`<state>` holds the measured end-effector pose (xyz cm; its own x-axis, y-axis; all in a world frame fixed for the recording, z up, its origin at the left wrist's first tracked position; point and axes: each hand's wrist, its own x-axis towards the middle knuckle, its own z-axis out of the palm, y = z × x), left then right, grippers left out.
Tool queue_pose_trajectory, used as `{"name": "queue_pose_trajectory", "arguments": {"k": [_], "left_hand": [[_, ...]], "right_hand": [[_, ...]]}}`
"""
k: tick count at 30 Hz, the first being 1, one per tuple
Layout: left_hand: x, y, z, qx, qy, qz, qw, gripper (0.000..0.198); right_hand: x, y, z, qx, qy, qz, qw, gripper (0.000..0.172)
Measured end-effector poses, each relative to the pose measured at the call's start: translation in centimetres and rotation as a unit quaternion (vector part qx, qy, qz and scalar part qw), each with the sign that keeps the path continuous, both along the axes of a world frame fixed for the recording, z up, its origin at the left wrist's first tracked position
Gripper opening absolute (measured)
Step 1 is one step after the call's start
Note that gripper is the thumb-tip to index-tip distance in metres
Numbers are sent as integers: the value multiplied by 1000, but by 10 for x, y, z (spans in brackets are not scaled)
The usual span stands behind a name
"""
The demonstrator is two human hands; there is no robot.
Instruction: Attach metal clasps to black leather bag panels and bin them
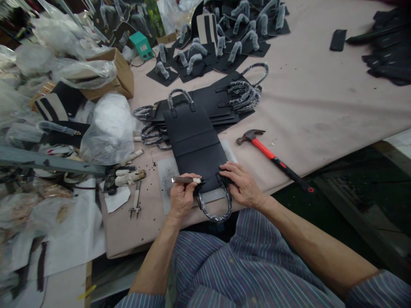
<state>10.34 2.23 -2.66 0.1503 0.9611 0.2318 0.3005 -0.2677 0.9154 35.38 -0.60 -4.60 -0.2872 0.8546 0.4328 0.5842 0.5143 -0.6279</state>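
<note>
A black bag panel [195,141] with a crease across it lies lengthwise before me, a plastic-wrapped handle at each end. My left hand [182,197] is closed around a short metal punch [183,180], held tilted almost flat over the panel's near left corner. My right hand [242,184] rests with fingers stretched over the near right corner, by the base of the near handle [216,218]. This handle loops past the table edge toward my body. Under the panel's near end is a speckled pale board [165,171]. A claw hammer [272,158] with a red and black grip lies to the right.
Stacked black panels [208,102] with wrapped handles lie just beyond. Farther back are more panels with wrapped straps [195,55]. To the left stand a cardboard box [123,75], a bulging plastic bag [109,128] and a divider tool [136,201]. Dark pieces [391,47] lie far right.
</note>
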Motion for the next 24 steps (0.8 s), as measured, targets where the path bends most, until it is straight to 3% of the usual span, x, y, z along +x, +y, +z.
{"name": "queue_pose_trajectory", "arguments": {"k": [24], "left_hand": [[1, 1, -4, -37, -39, -11, 998, 15]], "right_hand": [[1, 0, 1, -26, 0, -6, 1000, 59]]}}
